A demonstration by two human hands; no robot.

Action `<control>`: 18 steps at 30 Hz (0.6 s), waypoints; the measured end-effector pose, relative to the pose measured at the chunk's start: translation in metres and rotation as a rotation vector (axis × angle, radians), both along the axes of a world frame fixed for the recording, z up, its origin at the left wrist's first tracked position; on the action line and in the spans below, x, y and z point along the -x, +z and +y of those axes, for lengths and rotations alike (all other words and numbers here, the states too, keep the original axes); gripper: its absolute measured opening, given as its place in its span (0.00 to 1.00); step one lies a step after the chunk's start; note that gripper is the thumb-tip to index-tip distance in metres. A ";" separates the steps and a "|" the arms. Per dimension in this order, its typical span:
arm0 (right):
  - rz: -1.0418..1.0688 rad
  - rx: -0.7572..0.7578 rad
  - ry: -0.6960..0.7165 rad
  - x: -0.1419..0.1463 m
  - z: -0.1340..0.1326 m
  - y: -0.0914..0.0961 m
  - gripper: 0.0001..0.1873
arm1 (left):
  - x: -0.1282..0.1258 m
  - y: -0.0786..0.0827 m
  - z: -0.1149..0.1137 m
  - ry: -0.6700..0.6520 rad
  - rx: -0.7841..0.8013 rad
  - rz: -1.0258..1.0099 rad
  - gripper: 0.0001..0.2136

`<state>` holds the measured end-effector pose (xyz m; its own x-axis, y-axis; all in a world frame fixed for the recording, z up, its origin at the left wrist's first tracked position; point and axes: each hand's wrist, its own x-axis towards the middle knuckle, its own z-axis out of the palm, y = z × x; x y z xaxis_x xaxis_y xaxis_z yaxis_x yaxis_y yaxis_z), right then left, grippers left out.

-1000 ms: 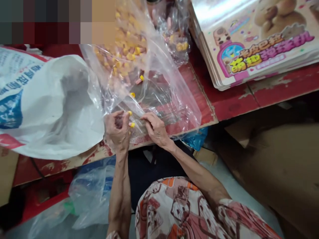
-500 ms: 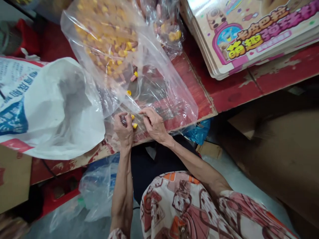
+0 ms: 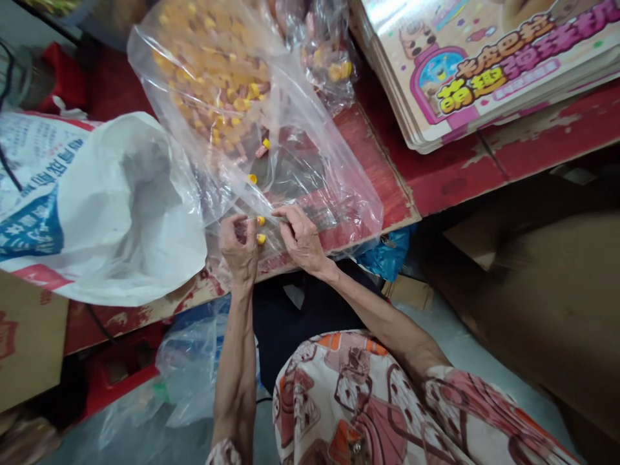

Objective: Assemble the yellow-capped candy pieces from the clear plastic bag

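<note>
A large clear plastic bag [image 3: 300, 161] lies on the red table [image 3: 387, 174], its far end full of small yellow and pink pieces [image 3: 217, 77]. My left hand [image 3: 238, 248] is closed at the bag's near edge, holding small pieces with yellow ends [image 3: 260, 229]. Just to the right, my right hand [image 3: 303, 242] pinches the clear plastic at the same edge. A few loose yellow pieces [image 3: 252, 179] lie inside the bag above my hands.
A white woven sack [image 3: 106, 206] with blue print lies open at the left. A stack of printed cards [image 3: 484, 71] sits at the right rear. A smaller bag of pieces [image 3: 334, 64] is behind. Cardboard [image 3: 542, 297] and plastic bags [image 3: 188, 368] are below the table edge.
The view shifted slightly. Both hands stay at the bag's near edge; the left hand has turned a little, showing the yellow-ended pieces between the two hands.
</note>
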<state>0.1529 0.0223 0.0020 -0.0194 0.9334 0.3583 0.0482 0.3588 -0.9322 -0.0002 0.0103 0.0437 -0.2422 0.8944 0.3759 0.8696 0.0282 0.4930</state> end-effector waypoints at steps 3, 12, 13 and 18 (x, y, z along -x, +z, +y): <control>-0.014 0.030 0.019 0.000 0.000 0.000 0.16 | -0.003 0.005 -0.001 0.071 -0.073 0.015 0.16; 0.027 -0.003 0.018 0.001 -0.001 0.000 0.13 | -0.015 -0.007 0.004 0.043 -0.010 -0.063 0.13; 0.025 0.003 0.017 0.001 0.000 0.000 0.13 | -0.014 -0.006 0.004 0.078 0.003 -0.106 0.14; -0.059 0.021 0.093 0.003 0.001 -0.001 0.17 | -0.012 0.004 -0.006 0.106 0.104 -0.355 0.18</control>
<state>0.1500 0.0231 0.0008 -0.1264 0.9339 0.3344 0.0702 0.3447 -0.9361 0.0117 0.0047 0.0481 -0.4338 0.8866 0.1602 0.6347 0.1745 0.7528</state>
